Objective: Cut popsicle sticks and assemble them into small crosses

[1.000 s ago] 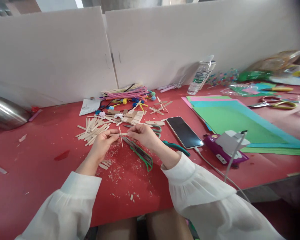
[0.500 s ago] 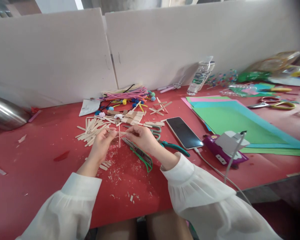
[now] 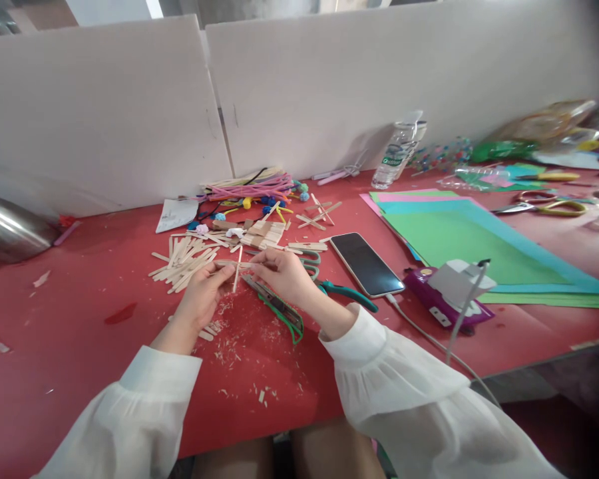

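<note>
Between my two hands is a small cross of wooden craft sticks [image 3: 237, 269], one stick running side to side and another crossing it. My left hand [image 3: 203, 293] pinches its left end between thumb and fingers. The right end is in the closed fingers of my right hand [image 3: 282, 274]. Just below my right hand lies a box cutter [image 3: 275, 305] with a green edge. Behind my left hand a pile of loose craft sticks [image 3: 182, 261] spreads over the red table [image 3: 144, 386]. Wood shavings [image 3: 234, 349] are scattered in front of my hands.
Scissors [image 3: 310, 263], teal-handled pliers [image 3: 352, 294] and a phone [image 3: 367, 264] lie to the right, with a purple power strip [image 3: 444, 303] and coloured paper [image 3: 459, 239] beyond. Pipe cleaners [image 3: 249, 186], a crossed-stick piece [image 3: 320, 214] and a plastic bottle [image 3: 398, 153] sit farther back.
The upright stick of the cross has tilted, its lower end now slightly farther left. My left fingers have shifted a little on the stick; my right hand stays nearly in place.
</note>
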The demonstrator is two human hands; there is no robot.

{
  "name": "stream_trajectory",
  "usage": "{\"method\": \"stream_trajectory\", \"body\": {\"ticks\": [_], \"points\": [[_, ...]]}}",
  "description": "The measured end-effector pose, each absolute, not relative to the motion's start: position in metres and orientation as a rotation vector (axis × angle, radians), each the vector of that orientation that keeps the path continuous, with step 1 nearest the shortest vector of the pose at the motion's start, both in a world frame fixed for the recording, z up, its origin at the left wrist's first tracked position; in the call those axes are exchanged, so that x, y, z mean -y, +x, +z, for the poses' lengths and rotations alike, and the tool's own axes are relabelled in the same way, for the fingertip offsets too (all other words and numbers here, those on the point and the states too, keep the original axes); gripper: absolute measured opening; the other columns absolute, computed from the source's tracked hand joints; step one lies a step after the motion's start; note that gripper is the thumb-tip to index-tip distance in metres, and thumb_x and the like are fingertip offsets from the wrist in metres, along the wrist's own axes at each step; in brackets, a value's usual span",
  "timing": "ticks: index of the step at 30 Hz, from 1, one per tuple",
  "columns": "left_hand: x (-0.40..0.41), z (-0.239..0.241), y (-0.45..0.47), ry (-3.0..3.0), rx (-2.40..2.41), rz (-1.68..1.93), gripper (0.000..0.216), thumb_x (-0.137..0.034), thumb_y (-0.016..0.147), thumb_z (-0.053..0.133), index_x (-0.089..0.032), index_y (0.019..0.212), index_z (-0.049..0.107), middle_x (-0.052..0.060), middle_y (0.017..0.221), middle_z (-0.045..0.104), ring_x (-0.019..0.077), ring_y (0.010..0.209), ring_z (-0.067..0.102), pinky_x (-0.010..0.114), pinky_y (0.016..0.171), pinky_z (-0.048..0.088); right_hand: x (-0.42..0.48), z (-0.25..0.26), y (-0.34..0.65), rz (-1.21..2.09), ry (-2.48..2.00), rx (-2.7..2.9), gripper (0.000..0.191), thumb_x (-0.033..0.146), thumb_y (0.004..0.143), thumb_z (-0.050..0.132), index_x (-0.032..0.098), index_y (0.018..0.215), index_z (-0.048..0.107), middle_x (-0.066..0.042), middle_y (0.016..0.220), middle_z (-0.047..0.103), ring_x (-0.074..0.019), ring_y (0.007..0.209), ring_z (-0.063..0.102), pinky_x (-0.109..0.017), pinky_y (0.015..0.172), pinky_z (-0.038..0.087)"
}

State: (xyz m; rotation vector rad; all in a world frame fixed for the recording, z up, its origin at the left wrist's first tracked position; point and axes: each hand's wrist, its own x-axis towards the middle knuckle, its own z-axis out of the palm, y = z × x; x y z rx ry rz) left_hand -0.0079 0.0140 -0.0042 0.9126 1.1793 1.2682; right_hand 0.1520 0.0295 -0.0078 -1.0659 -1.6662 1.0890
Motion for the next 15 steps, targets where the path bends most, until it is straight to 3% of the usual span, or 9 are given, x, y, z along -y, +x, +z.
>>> {"method": "stream_trajectory", "body": {"ticks": [8, 15], "points": [[-0.0164, -0.0067, -0.007, 0.98, -1.325, 1.29, 0.035, -0.03, 0.05, 0.075, -0.014, 0.075, 0.057, -0.003, 0.058, 0.06, 0.0113, 0.054, 0.058, 0.021, 0.051, 0.044, -0.0273, -0.0085, 0.1533, 0.788, -1.153, 1.797, 0.015, 0.026, 0.077, 0.054, 0.019, 0.08, 0.067, 0.0, 0.068, 0.065, -0.0112, 0.059, 0.053, -0.021, 0.055, 0.037], [-0.0159, -0.0056, -0.0056, 1.104, -1.367, 1.374, 0.036, -0.032, 0.053, 0.074, -0.015, 0.079, 0.055, -0.003, 0.057, 0.059, 0.0114, 0.051, 0.058, 0.024, 0.053, 0.046, -0.0333, -0.0094, 0.1534, 1.079, -1.076, 1.62, 0.023, 0.033, 0.077, 0.05, 0.015, 0.064, 0.057, 0.003, 0.051, 0.051, -0.0084, 0.046, 0.043, -0.021, 0.046, 0.035]]}}
